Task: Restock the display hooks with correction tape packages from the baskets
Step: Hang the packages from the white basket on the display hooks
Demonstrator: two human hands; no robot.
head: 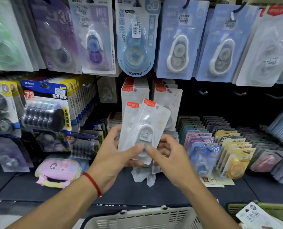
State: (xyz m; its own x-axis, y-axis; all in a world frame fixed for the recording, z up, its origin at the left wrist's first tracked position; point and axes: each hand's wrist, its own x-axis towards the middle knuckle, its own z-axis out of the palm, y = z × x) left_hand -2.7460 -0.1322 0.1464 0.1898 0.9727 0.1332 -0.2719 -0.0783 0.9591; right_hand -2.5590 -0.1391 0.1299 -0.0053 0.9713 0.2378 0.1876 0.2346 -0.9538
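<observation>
Both hands hold a small fan of white correction tape packages (144, 128) upright before the display — the left hand (119, 156) grips their lower left edge, thumb across the front, while the right hand (169, 156) pinches the lower right, thumb meeting the left thumb. Behind them, matching white packages hang on two hooks (169, 90) in the lower row; bare hooks (203, 92) stand to the right. A pale grey basket (142, 217) sits at the bottom edge — its contents are out of view. A green basket (273, 210) at the bottom right corner holds a white package (255, 214).
</observation>
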